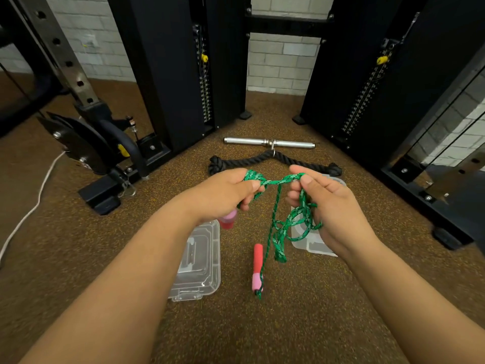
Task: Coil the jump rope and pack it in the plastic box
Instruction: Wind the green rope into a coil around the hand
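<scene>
A: Floor entry, nearest item first: free handle of the jump rope lies on the brown floor, its cord running up to the hands. Clear box piece sits just left of it, partly under the left forearm; second clear piece is mostly hidden behind the right hand. Cannot tell which is box and which is lid.

B: Hands?

A: Left hand is curled tight round a bundle of green loops, second handle poking out below the fist. Right hand pinches a short taut span between thumb and fingers; loose loops hang tangled from its palm side.

B: Beyond them?

A: Black rope attachment, then a steel bar, then the cable machine uprights. Not task items.

B: Risks?

A: Judgement only: the hanging loops look crossed, so pulling further slack through could cinch a knot. The floor handle may drag and catch the near box piece. A loose coil could spring open when released.
</scene>
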`<state>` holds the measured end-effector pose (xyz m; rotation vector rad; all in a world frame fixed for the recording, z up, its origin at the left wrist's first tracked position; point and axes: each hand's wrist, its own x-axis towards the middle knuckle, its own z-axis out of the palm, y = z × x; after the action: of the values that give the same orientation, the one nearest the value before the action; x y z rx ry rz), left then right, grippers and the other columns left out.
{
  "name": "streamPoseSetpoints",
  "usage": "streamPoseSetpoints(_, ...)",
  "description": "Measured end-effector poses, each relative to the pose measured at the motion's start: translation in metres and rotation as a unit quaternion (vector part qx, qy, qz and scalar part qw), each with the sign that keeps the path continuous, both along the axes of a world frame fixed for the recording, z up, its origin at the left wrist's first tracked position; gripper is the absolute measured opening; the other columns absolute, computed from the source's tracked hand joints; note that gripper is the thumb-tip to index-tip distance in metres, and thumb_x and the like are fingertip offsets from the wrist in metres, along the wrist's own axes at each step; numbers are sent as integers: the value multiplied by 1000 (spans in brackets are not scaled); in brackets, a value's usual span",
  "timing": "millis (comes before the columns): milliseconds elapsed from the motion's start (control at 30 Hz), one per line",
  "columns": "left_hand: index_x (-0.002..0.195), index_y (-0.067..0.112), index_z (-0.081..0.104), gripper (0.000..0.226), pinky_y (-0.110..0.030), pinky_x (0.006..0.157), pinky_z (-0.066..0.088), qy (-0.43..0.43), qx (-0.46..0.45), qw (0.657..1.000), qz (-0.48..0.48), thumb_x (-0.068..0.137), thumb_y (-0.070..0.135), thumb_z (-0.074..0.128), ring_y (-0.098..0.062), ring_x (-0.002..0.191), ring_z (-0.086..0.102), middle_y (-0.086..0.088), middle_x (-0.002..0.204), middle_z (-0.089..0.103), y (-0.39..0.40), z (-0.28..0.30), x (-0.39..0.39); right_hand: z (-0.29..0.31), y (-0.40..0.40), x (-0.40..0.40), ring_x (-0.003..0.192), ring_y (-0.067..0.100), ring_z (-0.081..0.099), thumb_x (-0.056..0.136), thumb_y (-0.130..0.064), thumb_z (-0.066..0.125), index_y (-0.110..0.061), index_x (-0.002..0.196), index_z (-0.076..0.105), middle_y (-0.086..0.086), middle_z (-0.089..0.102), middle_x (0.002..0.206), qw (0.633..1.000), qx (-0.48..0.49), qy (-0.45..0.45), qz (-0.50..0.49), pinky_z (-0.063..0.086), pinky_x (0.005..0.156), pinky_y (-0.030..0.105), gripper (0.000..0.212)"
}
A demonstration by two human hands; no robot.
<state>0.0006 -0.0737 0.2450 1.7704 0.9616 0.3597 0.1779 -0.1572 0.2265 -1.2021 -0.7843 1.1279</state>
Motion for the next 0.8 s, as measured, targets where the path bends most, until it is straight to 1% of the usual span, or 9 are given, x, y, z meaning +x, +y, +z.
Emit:
streamPoseSetpoints(67, 87, 8, 56, 22, -31, 78, 46, 6, 12, 1000, 11, 99, 23, 44, -13, 69, 52, 2, 70, 51, 2, -1, -2, 1, 1, 3, 68, 12, 60, 96, -7, 46, -14, 110, 65, 3, 65, 77, 994, -19, 104, 10, 55, 78, 29, 25)
streamPoseSetpoints(133, 94, 1, 56, 26, -32, 80, 47, 10, 19, 1000, 22, 99, 24, 45, -14, 70, 53, 2, 70, 52, 5, -3, -4, 1, 2, 5, 55, 7, 51, 97, -7, 44, -12, 114, 64, -1, 60, 69, 989, -51, 137, 27, 55, 64, 24, 27)
streamPoseSetpoints(200, 91, 3, 56, 26, -33, 81, 46, 13, 27, 999, 27, 99, 25, 44, -13, 70, 54, 2, 71, 53, 7, -3, -5, -1, 2, 5, 48, 5, 40, 98, -15, 46, -19, 113, 67, -3, 50, 63, 996, -75, 29, 34, 48, 55, 22, 27)
streamPoseSetpoints(300, 86, 10, 54, 23, -28, 75, 43, -1, 24, 999, 41, 100, 23, 43, -13, 70, 53, 0, 72, 52, 7, -1, -4, -5, 1, 2, 51, 5, 42, 90, -31, 59, -32, 99, 72, -6, 48, 65, 973, -59, -215, 56, 45, 57, 27, 16)
streamPoseSetpoints(400, 85, 7, 52, 23, -29, 78, 43, 7, 36, 998, 41, 100, 23, 43, -10, 69, 54, 2, 71, 53, 6, -1, -4, -5, 1, 2, 51, 10, 48, 87, -32, 64, -27, 83, 72, -7, 51, 55, 960, -58, -271, 47, 45, 57, 31, 11)
streamPoseSetpoints(500, 88, 4, 56, 25, -32, 82, 44, -3, 29, 998, 49, 100, 22, 43, -10, 68, 53, 3, 70, 53, 7, 0, -7, -6, -1, 9, 45, 14, 50, 91, -40, 56, -16, 74, 66, -6, 56, 54, 918, -90, -385, 11, 38, 47, 21, 31)
streamPoseSetpoints(567, 101, -6, 56, 29, -34, 82, 44, -14, 19, 998, 62, 100, 20, 43, -11, 66, 52, 5, 69, 53, 9, 1, -10, -7, -1, 15, 45, 10, 42, 94, -39, 52, -16, 78, 67, -4, 57, 64, 926, -118, -358, -16, 34, 45, 21, 32)
streamPoseSetpoints(667, 104, -9, 55, 34, -41, 88, 45, -6, 24, 998, 64, 99, 23, 43, -11, 68, 53, 10, 69, 55, 10, 1, -12, -8, 0, 21, 58, 7, 56, 95, -29, 53, -17, 83, 68, 4, 63, 78, 957, -137, -256, -27, 52, 65, 31, 23)
streamPoseSetpoints(800, 80, 9, 52, 27, -33, 75, 41, 11, 30, 999, 34, 99, 26, 44, -9, 69, 53, 5, 70, 53, 4, 0, -5, -11, -1, 14, 48, -12, 50, 93, -24, 56, -29, 97, 68, -11, 60, 83, 931, -92, -354, 12, 36, 45, 5, 13)
